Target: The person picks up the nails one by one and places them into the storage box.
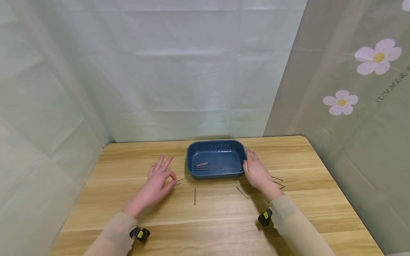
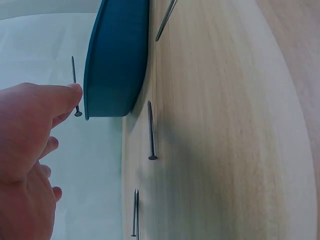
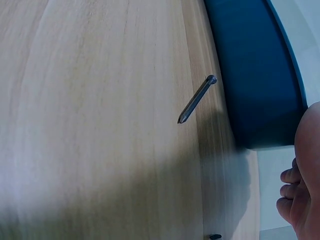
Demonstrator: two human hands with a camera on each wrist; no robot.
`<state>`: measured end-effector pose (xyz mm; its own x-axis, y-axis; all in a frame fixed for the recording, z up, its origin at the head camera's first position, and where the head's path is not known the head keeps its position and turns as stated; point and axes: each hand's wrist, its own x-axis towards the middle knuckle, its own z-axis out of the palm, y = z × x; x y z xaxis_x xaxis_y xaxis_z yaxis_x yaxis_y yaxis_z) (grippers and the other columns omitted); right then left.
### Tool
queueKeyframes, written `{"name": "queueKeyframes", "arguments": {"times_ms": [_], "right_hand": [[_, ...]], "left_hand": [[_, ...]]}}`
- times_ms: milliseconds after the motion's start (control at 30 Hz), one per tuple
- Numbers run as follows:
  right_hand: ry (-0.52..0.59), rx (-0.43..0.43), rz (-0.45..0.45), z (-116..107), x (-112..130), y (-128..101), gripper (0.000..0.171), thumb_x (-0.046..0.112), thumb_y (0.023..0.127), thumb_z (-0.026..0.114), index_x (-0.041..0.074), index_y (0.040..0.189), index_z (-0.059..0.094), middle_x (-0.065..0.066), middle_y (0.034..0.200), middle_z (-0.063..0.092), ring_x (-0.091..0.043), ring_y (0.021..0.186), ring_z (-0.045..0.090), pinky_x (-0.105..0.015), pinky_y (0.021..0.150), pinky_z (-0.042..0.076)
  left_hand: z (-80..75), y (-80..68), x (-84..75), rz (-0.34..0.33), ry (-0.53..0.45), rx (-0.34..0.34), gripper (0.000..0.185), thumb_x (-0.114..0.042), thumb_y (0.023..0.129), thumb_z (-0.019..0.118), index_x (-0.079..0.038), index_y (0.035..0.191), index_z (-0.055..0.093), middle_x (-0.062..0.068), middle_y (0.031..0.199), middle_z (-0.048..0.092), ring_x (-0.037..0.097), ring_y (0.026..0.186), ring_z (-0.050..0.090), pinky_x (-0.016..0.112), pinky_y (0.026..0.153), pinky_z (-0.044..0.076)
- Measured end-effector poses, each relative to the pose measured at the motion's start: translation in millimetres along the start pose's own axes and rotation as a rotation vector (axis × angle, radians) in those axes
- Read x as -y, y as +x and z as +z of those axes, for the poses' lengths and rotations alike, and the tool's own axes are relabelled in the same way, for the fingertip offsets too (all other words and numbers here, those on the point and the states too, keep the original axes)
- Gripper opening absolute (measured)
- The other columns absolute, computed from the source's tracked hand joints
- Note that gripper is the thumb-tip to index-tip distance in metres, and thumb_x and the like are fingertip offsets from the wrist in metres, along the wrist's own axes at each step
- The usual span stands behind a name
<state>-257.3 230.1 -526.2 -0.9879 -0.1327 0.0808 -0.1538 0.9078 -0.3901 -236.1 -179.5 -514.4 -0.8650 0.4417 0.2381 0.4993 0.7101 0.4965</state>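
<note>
tray (image 1: 216,175): 1 | nails in tray (image 1: 201,165): 2 | left hand (image 1: 157,184): pinches 1 nail (image 2: 74,85)

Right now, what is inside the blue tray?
A few nails lie together on the floor of the blue tray, left of centre. The near wall hides the strip of floor just behind it.

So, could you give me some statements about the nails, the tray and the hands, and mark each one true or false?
1. The left hand pinches a nail. True.
2. The blue tray holds no nails. False: a few nails lie inside it.
3. The right hand rests at the tray's right side. True.
4. All loose nails are gone from the table. False: several remain, such as one in front of the tray.
</note>
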Motion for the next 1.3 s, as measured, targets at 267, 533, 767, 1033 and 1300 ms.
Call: {"name": "queueKeyframes", "arguments": {"times_ms": [267,533,767,1033,1300], "right_hand": [[0.001,0.004,0.005,0,-1,2,0.062,0.025,0.116,0.034,-0.015,0.162,0.024,-0.031,0.169,0.029,-0.046,0.158,0.026,-0.056,0.126,0.026],[0.0,-0.009,-0.005,3,-4,3,0.061,0.024,0.115,0.034,-0.016,0.161,0.025,-0.031,0.168,0.031,-0.047,0.158,0.027,-0.057,0.126,0.027],[0.007,-0.016,-0.013,4,-3,2,0.061,0.023,0.115,0.036,-0.016,0.161,0.026,-0.032,0.168,0.031,-0.048,0.157,0.028,-0.057,0.126,0.027],[0.011,-0.014,-0.014,5,-3,2,0.061,0.023,0.115,0.035,-0.016,0.161,0.025,-0.032,0.168,0.031,-0.047,0.157,0.027,-0.057,0.126,0.026],[0.017,-0.021,-0.007,4,-3,2,0.061,0.024,0.115,0.035,-0.016,0.161,0.025,-0.032,0.168,0.031,-0.047,0.157,0.028,-0.057,0.126,0.027]], "left_hand": [[2.8,9.0,-3.8,0.028,0.002,0.01,0.016,-0.012,0.097,0.08,-0.019,0.092,0.067,0.024,0.172,0.027,0.051,0.161,0.008,0.067,0.127,0.006],[4.9,19.4,-11.7,0.036,-0.002,0.011,0.015,-0.013,0.098,0.079,-0.019,0.092,0.067,0.022,0.173,0.027,0.051,0.16,0.012,0.067,0.127,0.009],[7.2,28.5,-19.1,0.019,0.009,0.029,0.015,-0.015,0.098,0.08,-0.019,0.091,0.068,0.017,0.175,0.025,0.044,0.163,0.008,0.067,0.127,0.007],[12.7,37.3,-23.3,0.031,0.017,0.017,0.017,-0.018,0.099,0.079,-0.022,0.088,0.067,0.018,0.174,0.025,0.045,0.162,0.009,0.07,0.126,0.01],[17.1,50.7,-30.7,0.008,0.031,0.023,0.016,-0.02,0.1,0.078,-0.022,0.087,0.067,0.02,0.173,0.027,0.044,0.163,0.008,0.069,0.126,0.011]]}}
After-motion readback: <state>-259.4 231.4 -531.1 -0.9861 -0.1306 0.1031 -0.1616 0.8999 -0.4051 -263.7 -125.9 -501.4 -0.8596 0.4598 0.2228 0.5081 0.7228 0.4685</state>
